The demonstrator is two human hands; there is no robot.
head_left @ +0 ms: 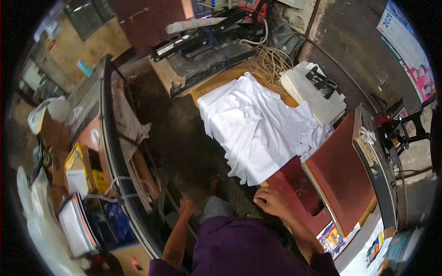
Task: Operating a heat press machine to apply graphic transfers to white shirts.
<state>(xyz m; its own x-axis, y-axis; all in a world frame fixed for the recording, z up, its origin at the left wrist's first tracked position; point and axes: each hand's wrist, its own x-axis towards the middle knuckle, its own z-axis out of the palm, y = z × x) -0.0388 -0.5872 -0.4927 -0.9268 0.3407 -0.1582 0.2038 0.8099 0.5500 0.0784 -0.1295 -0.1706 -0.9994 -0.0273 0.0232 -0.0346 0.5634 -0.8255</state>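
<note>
My left hand (188, 207) hangs low over the dark floor, slightly blurred, with its fingers loosely apart and nothing in it. My right hand (270, 201), with a ring on one finger, is at the near edge of a dark red tabletop (294, 188). Its fingers are loosely bent and hold nothing. Just beyond that hand lies a heap of smooth white cloth (251, 124), rumpled and spread over a wooden table, with one side hanging down. To its right stands a flat press with a reddish-brown board (343, 172), tilted beside the cloth.
Coiled cord (271, 64) and stacked pale sheets (313, 89) lie behind the cloth. Another press-like machine (202, 50) stands at the back. At left, a dark-edged table (110, 138) borders shelves with a yellow box (82, 168) and papers. A calendar (410, 50) hangs at right.
</note>
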